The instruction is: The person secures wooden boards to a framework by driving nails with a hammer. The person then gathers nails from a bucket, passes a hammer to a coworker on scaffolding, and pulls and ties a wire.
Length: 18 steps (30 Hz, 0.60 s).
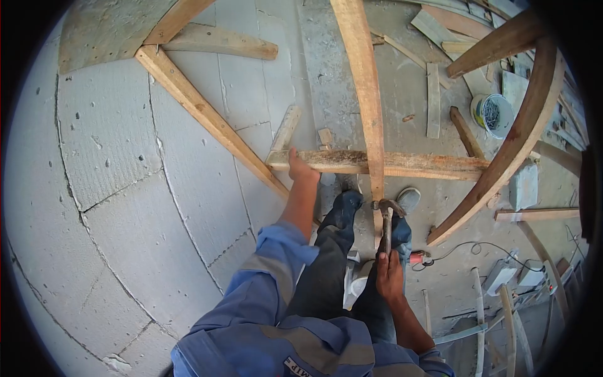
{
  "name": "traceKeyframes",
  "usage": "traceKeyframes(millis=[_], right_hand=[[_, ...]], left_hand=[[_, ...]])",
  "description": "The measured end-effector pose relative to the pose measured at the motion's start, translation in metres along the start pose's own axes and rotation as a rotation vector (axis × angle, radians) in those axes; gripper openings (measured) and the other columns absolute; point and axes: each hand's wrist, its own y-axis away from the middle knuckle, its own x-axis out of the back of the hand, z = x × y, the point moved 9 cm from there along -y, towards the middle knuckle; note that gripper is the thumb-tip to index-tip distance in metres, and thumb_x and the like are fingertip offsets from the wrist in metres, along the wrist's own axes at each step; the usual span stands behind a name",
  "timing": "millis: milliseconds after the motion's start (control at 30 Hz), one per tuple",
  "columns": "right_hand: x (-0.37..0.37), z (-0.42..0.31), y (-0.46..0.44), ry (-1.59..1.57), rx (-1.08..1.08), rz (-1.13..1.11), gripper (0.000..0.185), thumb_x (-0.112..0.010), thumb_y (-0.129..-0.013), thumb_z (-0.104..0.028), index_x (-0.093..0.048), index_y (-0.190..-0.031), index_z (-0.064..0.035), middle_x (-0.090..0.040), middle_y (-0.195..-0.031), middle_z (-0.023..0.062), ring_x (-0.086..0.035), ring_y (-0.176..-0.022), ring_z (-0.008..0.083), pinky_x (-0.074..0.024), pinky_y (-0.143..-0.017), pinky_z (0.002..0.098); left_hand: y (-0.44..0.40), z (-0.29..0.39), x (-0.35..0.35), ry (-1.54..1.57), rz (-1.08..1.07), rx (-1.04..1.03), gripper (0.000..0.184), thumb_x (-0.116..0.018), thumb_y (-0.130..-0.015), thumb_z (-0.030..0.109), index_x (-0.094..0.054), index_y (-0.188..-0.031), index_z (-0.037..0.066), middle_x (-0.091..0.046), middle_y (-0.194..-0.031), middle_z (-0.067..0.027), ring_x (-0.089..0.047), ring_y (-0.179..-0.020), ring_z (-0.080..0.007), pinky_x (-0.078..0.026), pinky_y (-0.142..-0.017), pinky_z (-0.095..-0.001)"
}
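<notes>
My left hand [303, 168] is wrapped round the left end of a rough horizontal wooden beam [427, 164]. The beam passes by an upright wooden post [361, 75] and reaches a curved post on the right. In my right hand [390, 274] is a claw hammer [387, 220], its fingers closed round the handle. The hammer's head lies in front of the lower part of the upright post, above my legs; whether it touches the wood I cannot tell. A slanted timber [207, 113] runs close to the beam's left end.
A block wall [125, 232] rises along the left. A bucket of nails [493, 115] stands at the right, near a curved wooden post [527, 132] and a grey block [523, 186]. Loose boards [433, 100] lie on the floor. A cable [477, 245] runs to a power strip [550, 286].
</notes>
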Motion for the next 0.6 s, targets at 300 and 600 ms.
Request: traceKeyframes(millis=[300, 600], right_hand=[[0.028, -0.023, -0.024, 0.012, 0.003, -0.022, 0.031, -0.047, -0.109, -0.032, -0.051, -0.102, -0.0025, -0.060, -0.071, 0.0244, -0.061, -0.067, 0.0488, -0.0447, -0.058, 0.0525], [0.066, 0.004, -0.031, 0.034, 0.012, 0.271, 0.037, -0.048, -0.109, -0.036, -0.051, -0.094, -0.0017, -0.050, -0.064, 0.0165, -0.051, -0.055, 0.0323, -0.0403, -0.055, 0.0451]], left_hand=[[0.065, 0.011, -0.014, -0.004, 0.491, 0.012, 0.066, -0.074, -0.086, 0.043, -0.061, -0.129, -0.005, -0.065, -0.126, -0.0158, -0.067, -0.107, -0.0349, -0.058, -0.090, -0.0526], [0.066, 0.005, -0.014, 0.093, 0.325, -0.016, 0.076, -0.071, -0.086, 0.051, -0.057, -0.137, -0.004, -0.062, -0.138, -0.0125, -0.064, -0.117, -0.0356, -0.054, -0.097, -0.0554]])
